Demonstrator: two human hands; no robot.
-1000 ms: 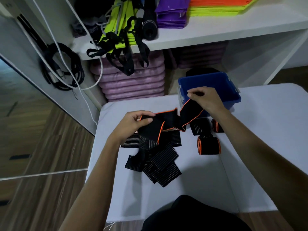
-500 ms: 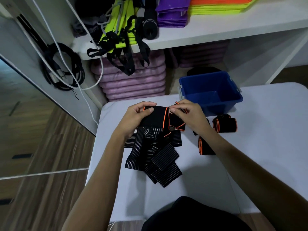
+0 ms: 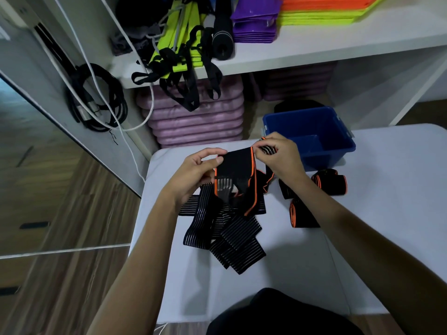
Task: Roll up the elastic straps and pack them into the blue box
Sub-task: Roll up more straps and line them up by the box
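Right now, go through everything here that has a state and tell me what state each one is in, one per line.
Left hand: pinching the strap's left edge.
Right hand: gripping the strap's started roll end.
Orange-edged strap: mostly unrolled, held above the table.
Striped straps: loose, unrolled, piled on the table.
Rolled straps: rolled up, lying on the table beside the box.
Blue box: open, no straps visible inside.

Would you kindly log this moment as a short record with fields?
left hand: pinches the strap's near-left edge
right hand: pinches the strap's started roll
held strap: black, orange-edged, raised over the pile
loose straps: heaped on the table
rolled straps: on the table beside the box
blue box: open, nothing visible inside
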